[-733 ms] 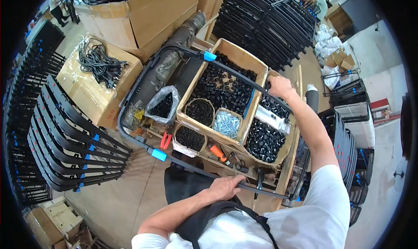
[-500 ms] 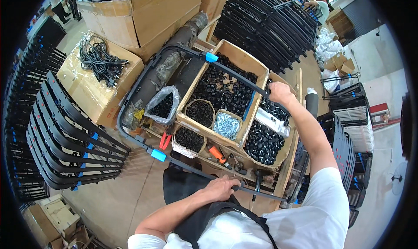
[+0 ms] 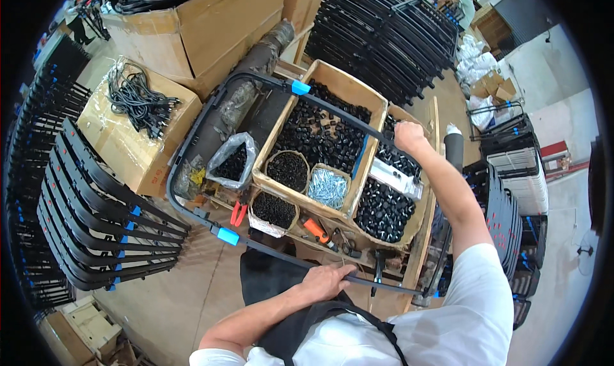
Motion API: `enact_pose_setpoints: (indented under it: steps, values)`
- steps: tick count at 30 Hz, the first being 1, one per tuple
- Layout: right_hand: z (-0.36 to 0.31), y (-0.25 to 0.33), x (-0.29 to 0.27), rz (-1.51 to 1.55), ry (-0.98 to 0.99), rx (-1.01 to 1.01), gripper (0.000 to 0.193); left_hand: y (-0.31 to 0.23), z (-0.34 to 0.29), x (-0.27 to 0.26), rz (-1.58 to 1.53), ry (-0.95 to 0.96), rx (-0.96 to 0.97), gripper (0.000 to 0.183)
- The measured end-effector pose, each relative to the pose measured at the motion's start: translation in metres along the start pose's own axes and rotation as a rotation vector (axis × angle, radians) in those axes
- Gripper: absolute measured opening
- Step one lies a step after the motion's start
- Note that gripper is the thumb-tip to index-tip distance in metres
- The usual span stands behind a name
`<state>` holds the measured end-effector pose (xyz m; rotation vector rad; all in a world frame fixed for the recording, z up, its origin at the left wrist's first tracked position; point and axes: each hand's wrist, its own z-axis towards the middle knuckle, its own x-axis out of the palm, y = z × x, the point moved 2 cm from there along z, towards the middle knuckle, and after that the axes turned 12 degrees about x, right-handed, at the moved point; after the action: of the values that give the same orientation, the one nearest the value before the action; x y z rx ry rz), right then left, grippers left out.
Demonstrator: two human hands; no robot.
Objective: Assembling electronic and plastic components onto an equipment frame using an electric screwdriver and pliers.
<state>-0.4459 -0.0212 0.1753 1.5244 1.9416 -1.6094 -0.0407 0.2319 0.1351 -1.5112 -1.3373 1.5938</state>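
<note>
The left hand [image 3: 327, 280] has its grip closed over the near bar of a black tube frame [image 3: 192, 150] with blue clips, lying across the counter. The right hand [image 3: 408, 136] is clamped in a fist on the frame's far bar. Between the two grips sits a cardboard box [image 3: 366, 100] of black caps, with a bag of silver screws [image 3: 327, 187] nearer the left grip.

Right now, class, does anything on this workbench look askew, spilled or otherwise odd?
The black tube frame lies tilted across the open parts boxes, held by the left hand and right hand. Nothing looks spilled.
</note>
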Motion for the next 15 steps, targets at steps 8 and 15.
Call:
enact_pose_setpoints:
  steps: [8,15]
  values:
    - [-0.02,0.004,0.013,0.325,-0.235,0.04,0.022,-0.002,-0.013,0.003,0.073,0.063,0.0,0.045]
    - [-0.008,0.022,0.006,0.496,-0.206,-0.097,0.033,0.0,-0.009,0.014,-0.046,0.018,-0.09,0.035]
